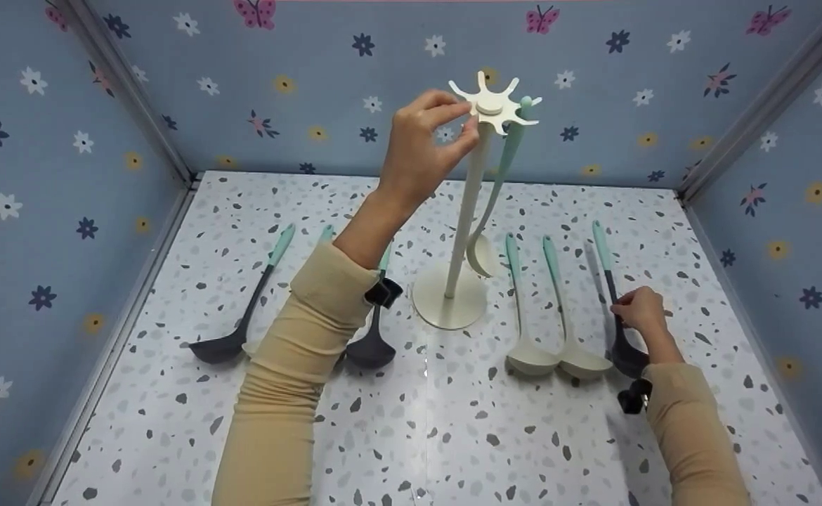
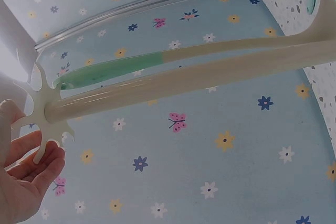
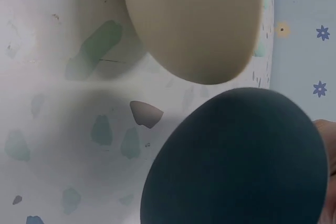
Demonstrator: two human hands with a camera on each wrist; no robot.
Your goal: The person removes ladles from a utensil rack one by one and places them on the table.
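Observation:
My left hand (image 1: 421, 137) pinches the hooked, star-shaped top of a cream utensil stand (image 1: 461, 225); in the left wrist view its fingers curl at the hooks. From the right side of that top hangs a cream ladle (image 1: 508, 151) by its mint-green handle, bowl down beside the post. My right hand (image 1: 644, 309) pinches the dark shaft of a black ladle (image 1: 627, 357) at the right end of the row. This ladle's bowl fills the lower part of the right wrist view, near the bowl of a cream ladle (image 3: 194, 24).
Two cream ladles (image 1: 532, 360) (image 1: 584, 362) lie between the stand's round base (image 1: 432, 309) and my right hand. Left of the base lie black ladles (image 1: 221, 348) (image 1: 370, 351) and another ladle mostly hidden by my left arm. Patterned walls (image 1: 355, 91) surround the speckled table (image 1: 495, 450).

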